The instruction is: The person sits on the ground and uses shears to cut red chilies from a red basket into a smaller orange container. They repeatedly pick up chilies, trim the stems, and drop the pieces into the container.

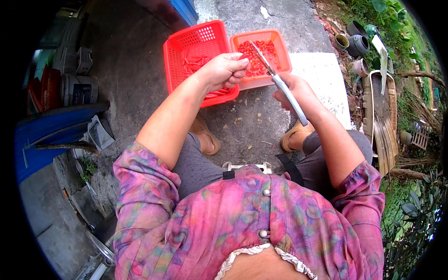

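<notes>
My left hand [223, 72] is closed in a pinch over the gap between two baskets. What its fingertips hold, if anything, is too small to make out. My right hand [301, 93] grips a pair of scissors [285, 89] with pale grey-blue handles. Their blades point up and left, over the smaller orange-red basket [285, 55]. Chopped red chili pieces [266, 49] lie in that basket. Beside it on the left stands a larger red perforated basket [171, 65] with whole red chilies [195, 62], partly hidden by my left hand and forearm.
A white board [324, 77] lies on the concrete right of the baskets. Farther right are several pots [358, 45], a long weathered trough [380, 107] and plants. On the left stand a white bucket [80, 89] and a large blue object [35, 144].
</notes>
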A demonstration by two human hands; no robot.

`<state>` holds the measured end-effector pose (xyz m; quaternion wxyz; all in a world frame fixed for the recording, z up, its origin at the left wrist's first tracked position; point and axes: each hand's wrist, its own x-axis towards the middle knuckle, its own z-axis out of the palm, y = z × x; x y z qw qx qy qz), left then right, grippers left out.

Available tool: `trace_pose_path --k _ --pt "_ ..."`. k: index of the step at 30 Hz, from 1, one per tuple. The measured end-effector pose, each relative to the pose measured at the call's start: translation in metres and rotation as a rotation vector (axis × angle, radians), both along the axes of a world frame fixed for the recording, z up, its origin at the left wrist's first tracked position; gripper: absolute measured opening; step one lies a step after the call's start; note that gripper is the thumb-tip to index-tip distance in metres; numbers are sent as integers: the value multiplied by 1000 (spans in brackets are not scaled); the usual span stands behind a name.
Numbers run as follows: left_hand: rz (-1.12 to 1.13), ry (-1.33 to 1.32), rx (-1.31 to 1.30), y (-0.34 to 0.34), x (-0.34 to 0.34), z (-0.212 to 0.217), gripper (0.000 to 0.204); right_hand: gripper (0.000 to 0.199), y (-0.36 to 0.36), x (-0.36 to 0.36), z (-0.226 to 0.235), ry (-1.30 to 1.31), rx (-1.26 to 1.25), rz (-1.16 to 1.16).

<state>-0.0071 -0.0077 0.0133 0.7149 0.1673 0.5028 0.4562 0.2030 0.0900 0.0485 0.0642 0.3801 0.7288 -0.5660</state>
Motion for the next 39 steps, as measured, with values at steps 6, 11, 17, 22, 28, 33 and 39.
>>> trace_pose_path --k 6,11,17,22,28,33,39 --pt "-61 -21 29 1 4 2 17 33 0 3 -18 118 88 73" --pt "-93 -35 27 1 5 4 18 32 1 1 -6 51 116 100" --pt "-60 -57 -32 4 1 1 18 35 1 -2 -3 -58 216 148" --pt "-10 -31 -44 4 0 -2 13 28 0 -1 -2 -27 131 32" --pt "-69 -59 -1 6 7 6 10 33 2 4 -18 64 149 95" --pt "-86 -20 -4 4 5 4 12 32 0 -1 -1 1 148 94" --pt "-87 82 -60 4 2 7 14 30 -2 -2 6 -51 250 129"
